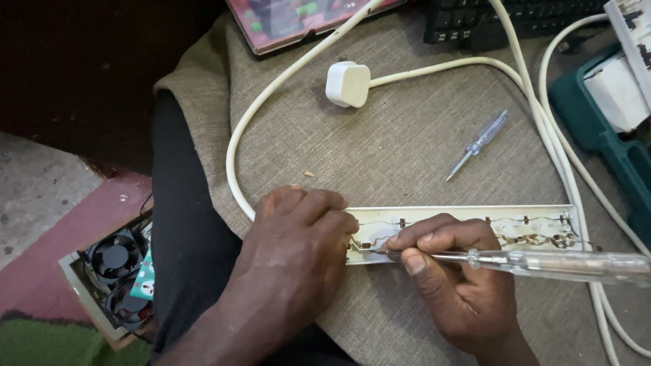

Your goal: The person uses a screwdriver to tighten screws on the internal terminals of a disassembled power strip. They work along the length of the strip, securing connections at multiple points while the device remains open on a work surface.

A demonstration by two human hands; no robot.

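An opened white power strip (468,220) lies on a grey-beige cloth (407,149), its brass contact strips showing inside. My left hand (298,247) rests over the strip's left end and holds it down. My right hand (451,271) grips a long clear-handled screwdriver (542,261), whose metal tip touches the contacts near the strip's left part. The strip's white cable (271,91) loops up and around to a white plug (348,83) lying at the top middle.
A small clear screwdriver (479,144) lies on the cloth above the strip. A dark keyboard (515,20) and a pink-edged flat item (298,20) sit at the top, a teal case (610,129) at the right. A box with two black fans (115,271) stands on the floor at the lower left.
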